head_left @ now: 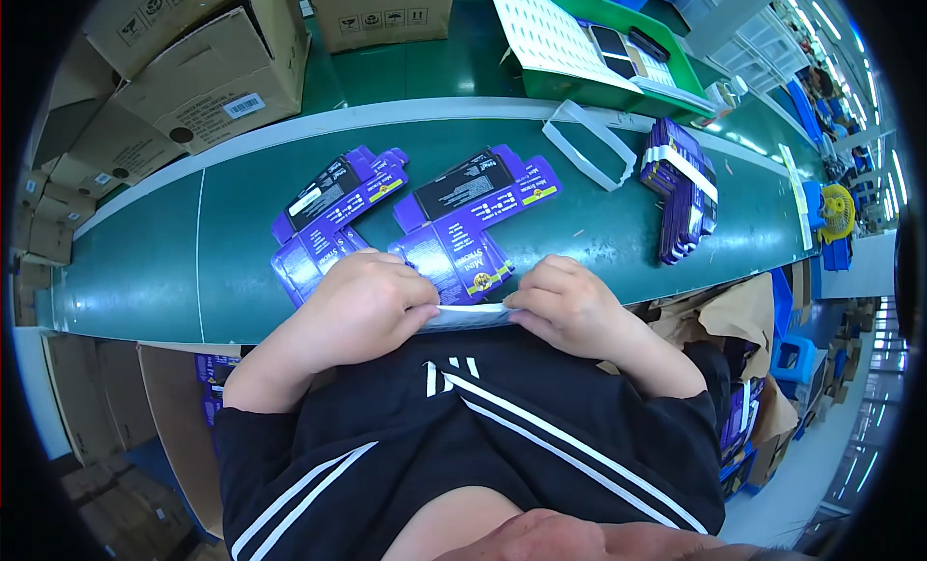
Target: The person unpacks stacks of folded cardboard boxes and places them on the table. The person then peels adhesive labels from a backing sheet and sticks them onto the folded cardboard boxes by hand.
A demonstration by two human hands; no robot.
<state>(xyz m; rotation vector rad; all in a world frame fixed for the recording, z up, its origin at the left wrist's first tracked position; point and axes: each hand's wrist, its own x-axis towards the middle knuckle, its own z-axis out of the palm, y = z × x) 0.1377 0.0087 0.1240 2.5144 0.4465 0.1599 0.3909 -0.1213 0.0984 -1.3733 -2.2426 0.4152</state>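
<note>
Close to my body at the table's front edge, I pinch a piece of folding carton (471,317), its white side and edge showing, between both hands. My left hand (372,295) is closed on its left end, and my right hand (568,305) is closed on its right end. Just beyond, a flattened purple carton (454,257) with a black panel lies on the green table. Another flat purple carton (328,213) lies to its left, partly covered by my left hand. How much of the held piece hangs below is hidden.
A banded stack of purple cartons (683,192) lies to the right on the green table (135,262). Nearby is a loose white band loop (589,146). Brown boxes (217,78) stand far left, and a green bin (579,88) sits at the back. Opened brown boxes flank me below the table.
</note>
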